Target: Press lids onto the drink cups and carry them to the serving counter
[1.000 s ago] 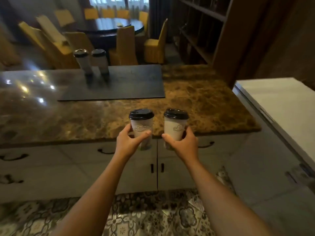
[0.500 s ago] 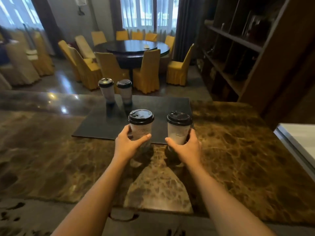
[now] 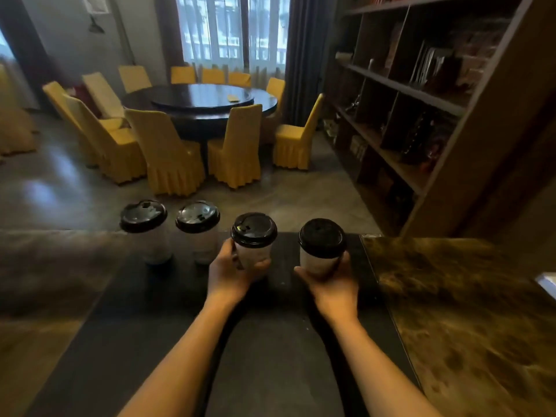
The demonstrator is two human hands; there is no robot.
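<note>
Left hand (image 3: 231,272) and right hand (image 3: 332,279) each grip an upright black-lidded white paper cup (image 3: 252,245) (image 3: 320,251) at frame centre, just right of two standing lidded cups (image 3: 150,233).

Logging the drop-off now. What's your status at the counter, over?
Left hand shut on lidded cup, right hand on another. Both over dark mat. Two lidded cups already standing left. Nothing blocking.

No legible text or labels
</note>
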